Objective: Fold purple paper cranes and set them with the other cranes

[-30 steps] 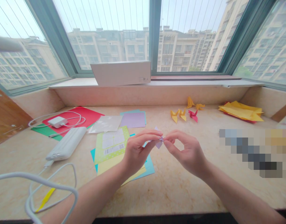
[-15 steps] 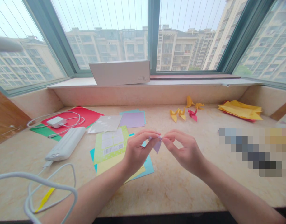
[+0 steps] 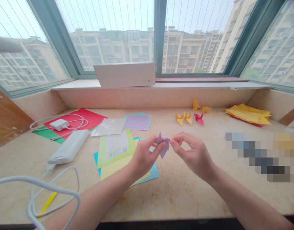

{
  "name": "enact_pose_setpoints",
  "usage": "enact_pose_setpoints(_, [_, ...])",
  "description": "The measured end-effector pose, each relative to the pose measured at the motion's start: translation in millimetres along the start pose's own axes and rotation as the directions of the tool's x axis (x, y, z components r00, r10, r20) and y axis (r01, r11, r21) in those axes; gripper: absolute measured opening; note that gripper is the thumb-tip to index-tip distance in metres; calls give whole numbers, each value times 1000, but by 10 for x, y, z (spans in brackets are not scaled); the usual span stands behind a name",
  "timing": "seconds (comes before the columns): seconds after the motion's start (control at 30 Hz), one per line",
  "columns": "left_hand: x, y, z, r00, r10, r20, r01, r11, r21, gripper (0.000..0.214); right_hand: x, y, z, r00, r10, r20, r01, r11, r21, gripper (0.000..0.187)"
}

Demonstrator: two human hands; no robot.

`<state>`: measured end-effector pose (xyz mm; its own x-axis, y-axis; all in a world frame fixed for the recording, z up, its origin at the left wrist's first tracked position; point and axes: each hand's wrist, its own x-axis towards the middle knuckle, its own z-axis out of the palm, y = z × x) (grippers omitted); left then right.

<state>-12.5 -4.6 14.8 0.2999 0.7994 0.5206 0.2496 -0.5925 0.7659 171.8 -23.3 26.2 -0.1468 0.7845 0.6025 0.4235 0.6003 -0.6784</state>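
Purple folded paper pinched in the left hand

Working remotely through the head view, the only one I have, I see the paper just right of the frame's centre, apparently raised above the tabletop, its points showing above and below the fingers. Left thumb and forefinger press together on its folded middle. The right hand is at its right edge, thumb and forefinger bunched close; I cannot tell whether they grip a tip or merely meet it. I judge the piece nearly weightless, crisp along its creases but easily crumpled at the thin points, so I would hold it by the layered middle, lightly. Farther back, right of centre, stand yellow folded figures and a pink one; left of centre lies a green packet on coloured sheets.
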Motion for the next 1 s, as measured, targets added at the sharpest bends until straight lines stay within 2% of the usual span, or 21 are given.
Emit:
enact_pose_setpoints(0.17, [9, -13, -5, 999, -32, 9, 32, 999, -3, 14, 7, 29, 9, 999, 16, 47, -16, 1000, -8, 13])
enact_pose_setpoints(0.37, [-3, -2, -3, 993, -89, 72, 93, 994, -51, 19, 11, 53, 2, 999, 9, 44, -9, 1000, 0, 13])
enact_pose_setpoints(0.5, [-13, 25, -2, 989, -101, 108, 111, 990, -85, 20, 6, 66, -21, 998, -61, 31, 62, 997, -38, 13])
enact_pose_setpoints(0.73, [-13, 41, -13, 989, -58, 138, 70, 994, -83, 21, 13, 80, -31, 978, -205, 36, 208, 973, -103, 9])
enact_pose_setpoints(1.0, [-20, 35, 0, 991, -97, 86, 105, 991, -87, 29, -2, 83, -22, 976, -212, 45, 215, 970, -112, 9])
